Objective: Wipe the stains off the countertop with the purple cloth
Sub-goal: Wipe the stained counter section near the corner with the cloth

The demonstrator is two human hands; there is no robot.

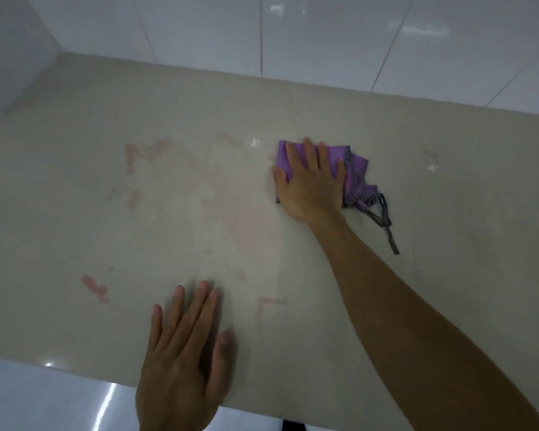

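The beige countertop [75, 188] fills the view. Pink stains mark it: a smeared patch at the upper left [131, 157], a blotch at the lower left [94, 287], and an L-shaped trace [266, 303] near the middle. My right hand [311, 185] presses flat on the crumpled purple cloth [357, 169], whose dark edging and loose strap trail to the right. My left hand [181, 356] lies flat on the counter near the front edge, fingers spread, holding nothing.
White glossy wall tiles [324, 35] rise behind the counter. A grey wall or cabinet side [10, 51] closes off the far left corner. The counter's front edge runs along the bottom, with shiny floor [44, 396] below it.
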